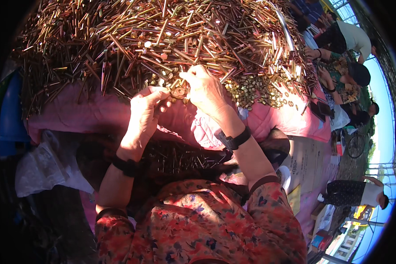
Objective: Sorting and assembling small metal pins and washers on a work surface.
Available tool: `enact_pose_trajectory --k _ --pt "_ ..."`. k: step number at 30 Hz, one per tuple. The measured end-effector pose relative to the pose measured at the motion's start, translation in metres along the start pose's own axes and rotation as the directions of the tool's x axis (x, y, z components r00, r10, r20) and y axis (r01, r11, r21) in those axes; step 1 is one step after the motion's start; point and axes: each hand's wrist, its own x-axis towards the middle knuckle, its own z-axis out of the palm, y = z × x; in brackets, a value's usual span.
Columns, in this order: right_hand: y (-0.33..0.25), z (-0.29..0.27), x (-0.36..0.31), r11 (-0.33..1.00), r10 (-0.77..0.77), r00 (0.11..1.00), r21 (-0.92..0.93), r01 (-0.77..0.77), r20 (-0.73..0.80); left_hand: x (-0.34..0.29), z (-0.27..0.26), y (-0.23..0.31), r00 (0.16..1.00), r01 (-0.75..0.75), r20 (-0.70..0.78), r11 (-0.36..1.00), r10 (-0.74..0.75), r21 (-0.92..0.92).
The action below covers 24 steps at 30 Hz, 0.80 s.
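Note:
My left hand (144, 110) has its thumb and forefinger pinched together over a patch of small metal pieces; whatever lies between the fingertips is too small to make out. Close beside it, my right hand (205, 90) is also closed in a pinch, its fingertips at the edge of the metal heap, and its contents are hidden. A round ring-shaped metal piece (179, 91) shows between the two hands. Just beyond my fingers rises a big heap of thin copper- and gold-coloured metal tubes (171, 39). Small brass-coloured caps (251, 90) are piled to the right of my right hand.
Pink quilted cloth (83, 110) covers the near edge under the heap. More thin tubes (180, 163) lie below, near my lap. A clear plastic bag (48, 165) hangs at the left, beside a blue container (11, 116). Other people (356, 77) are at the right.

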Motion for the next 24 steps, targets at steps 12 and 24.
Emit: enact_pose_trajectory --k 12,24 --pt "0.01 -0.021 -0.023 0.979 0.197 0.969 0.024 -0.203 0.147 0.0 0.007 0.0 0.999 -0.013 0.039 0.993 0.008 0.115" --pt "0.049 -0.037 -0.029 0.718 0.646 0.715 -0.104 -0.688 -0.267 -0.004 0.006 -0.014 0.997 -0.071 0.002 0.991 0.072 0.117"
